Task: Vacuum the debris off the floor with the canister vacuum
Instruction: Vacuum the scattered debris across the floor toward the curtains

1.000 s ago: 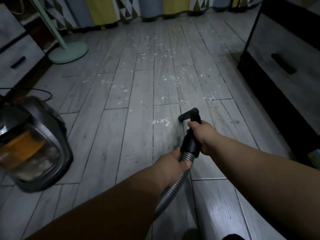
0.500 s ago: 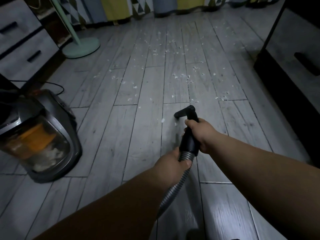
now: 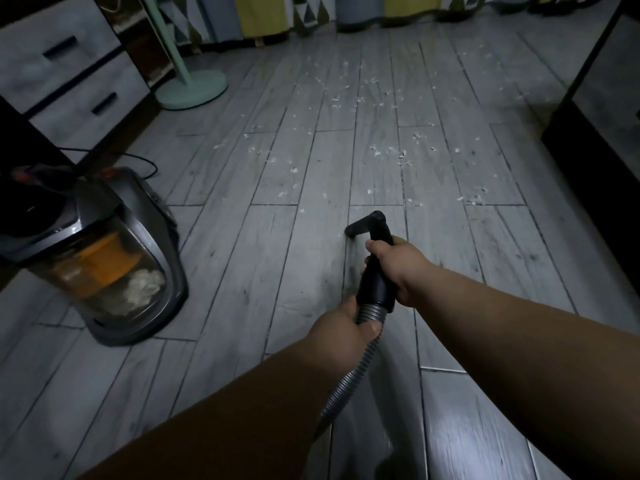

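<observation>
The black plastic vacuum handle [image 3: 375,275] sits inside the right hand [image 3: 403,268], whose fingers [image 3: 372,244] are curled tightly round its upper part, knuckles on the right side and the fingertips wrapping over the top. Just behind it, the left hand [image 3: 341,332] grips the grey ribbed hose [image 3: 349,379] where it enters the handle's collar, with the thumb lying along the hose. Both sets of fingers are closed on what they hold. The handle's long axis runs almost straight away from the person, tilted down toward the grey wood-look plank floor [image 3: 242,271]. At its far end the short black nozzle [image 3: 360,227] bends off to the left, its mouth low by the floor, though whether it touches the planks I cannot tell. The small white debris scraps [image 3: 388,150] lie scattered ahead of the nozzle, well apart from it and thickest toward the patterned curtains [image 3: 263,12]. The dark grey canister vacuum [image 3: 114,258] stands on the floor to the left, pale fluff and an orange part showing in its clear bin. Behind it stands a round mint-green stand base [image 3: 192,88].
</observation>
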The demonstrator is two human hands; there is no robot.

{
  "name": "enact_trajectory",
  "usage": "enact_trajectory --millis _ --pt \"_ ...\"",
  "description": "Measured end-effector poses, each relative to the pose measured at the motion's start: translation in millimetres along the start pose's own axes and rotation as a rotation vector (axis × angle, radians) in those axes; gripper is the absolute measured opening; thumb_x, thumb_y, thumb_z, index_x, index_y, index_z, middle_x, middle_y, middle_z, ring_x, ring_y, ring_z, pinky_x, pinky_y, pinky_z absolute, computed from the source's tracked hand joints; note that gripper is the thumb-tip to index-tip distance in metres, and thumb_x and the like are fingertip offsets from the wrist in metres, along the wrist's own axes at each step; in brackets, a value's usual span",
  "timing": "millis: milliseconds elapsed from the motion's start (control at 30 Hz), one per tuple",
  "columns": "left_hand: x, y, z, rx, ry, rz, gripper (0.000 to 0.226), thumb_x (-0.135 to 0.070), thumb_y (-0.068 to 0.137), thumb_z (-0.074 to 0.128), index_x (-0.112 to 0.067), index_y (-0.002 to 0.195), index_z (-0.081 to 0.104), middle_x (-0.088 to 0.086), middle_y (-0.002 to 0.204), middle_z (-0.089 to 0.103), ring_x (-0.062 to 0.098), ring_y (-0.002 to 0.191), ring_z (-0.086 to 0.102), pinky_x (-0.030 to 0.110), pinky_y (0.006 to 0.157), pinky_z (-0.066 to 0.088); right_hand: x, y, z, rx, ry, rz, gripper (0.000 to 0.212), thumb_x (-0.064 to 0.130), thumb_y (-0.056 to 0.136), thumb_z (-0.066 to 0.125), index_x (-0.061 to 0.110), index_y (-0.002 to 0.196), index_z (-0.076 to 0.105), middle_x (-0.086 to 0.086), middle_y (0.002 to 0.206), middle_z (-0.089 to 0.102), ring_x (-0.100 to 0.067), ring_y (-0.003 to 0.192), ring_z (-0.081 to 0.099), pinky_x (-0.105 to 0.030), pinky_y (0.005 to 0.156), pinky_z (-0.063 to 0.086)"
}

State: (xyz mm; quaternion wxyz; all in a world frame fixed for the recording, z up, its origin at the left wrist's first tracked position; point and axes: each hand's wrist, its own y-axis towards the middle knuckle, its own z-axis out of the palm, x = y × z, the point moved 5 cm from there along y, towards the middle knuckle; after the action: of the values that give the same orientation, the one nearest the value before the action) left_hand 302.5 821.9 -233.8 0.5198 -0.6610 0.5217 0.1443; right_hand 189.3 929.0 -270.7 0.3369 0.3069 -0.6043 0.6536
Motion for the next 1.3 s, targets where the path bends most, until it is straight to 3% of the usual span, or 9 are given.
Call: enact_trajectory --millis 433,867,1033,1167,1300 --pt "14 -10 -9 -0.003 -0.035 -0.024 0.039 -0.034 0.093 0.053 -0.037 0.131 0.045 -0.004 0.108 0.062 0.017 0.098 0.060 0.042 0.096 0.049 -6 -4 19 0.020 -0.035 0.002 0.035 0.025 0.092 0.056 0.016 0.125 0.049 -0.016 0.105 0.061 -0.035 0.090 0.064 -0.052 0.084 0.056" --pt "-6 -18 29 0.087 -0.017 0.018 0.043 -0.035 0.092 0.054 -0.040 0.133 0.044 -0.013 0.093 0.061 0.009 0.087 0.060 0.030 0.083 0.051 -12 -25 -35 -0.084 -0.019 0.009 0.034 0.025 0.092 0.057 0.013 0.123 0.050 -0.017 0.102 0.061 -0.038 0.092 0.065 -0.054 0.085 0.055" --pt "-17 -13 44 0.117 0.071 0.034 0.043 -0.037 0.092 0.053 -0.040 0.134 0.043 -0.003 0.111 0.063 0.018 0.097 0.062 0.038 0.092 0.052 -13 -29 -59 -0.112 0.005 0.008 0.030 0.023 0.093 0.055 0.012 0.120 0.052 -0.015 0.096 0.061 -0.034 0.082 0.065 -0.048 0.077 0.058" --pt "-23 -6 57 0.137 0.076 0.061 0.045 -0.037 0.091 0.054 -0.041 0.134 0.043 -0.008 0.106 0.062 0.014 0.094 0.061 0.032 0.087 0.052 -14 -31 -79 -0.154 0.019 0.014 0.033 0.024 0.092 0.055 0.013 0.122 0.050 -0.017 0.103 0.061 -0.036 0.087 0.064 -0.054 0.085 0.055" --pt "-29 1 69 0.151 0.091 0.072 0.047 -0.037 0.090 0.055 -0.042 0.135 0.042 -0.011 0.102 0.061 0.012 0.093 0.061 0.031 0.088 0.051 -13 -33 -97 -0.183 0.042 0.021 0.032 0.025 0.093 0.055 0.014 0.123 0.050 -0.017 0.105 0.062 -0.035 0.088 0.066 -0.052 0.084 0.055"
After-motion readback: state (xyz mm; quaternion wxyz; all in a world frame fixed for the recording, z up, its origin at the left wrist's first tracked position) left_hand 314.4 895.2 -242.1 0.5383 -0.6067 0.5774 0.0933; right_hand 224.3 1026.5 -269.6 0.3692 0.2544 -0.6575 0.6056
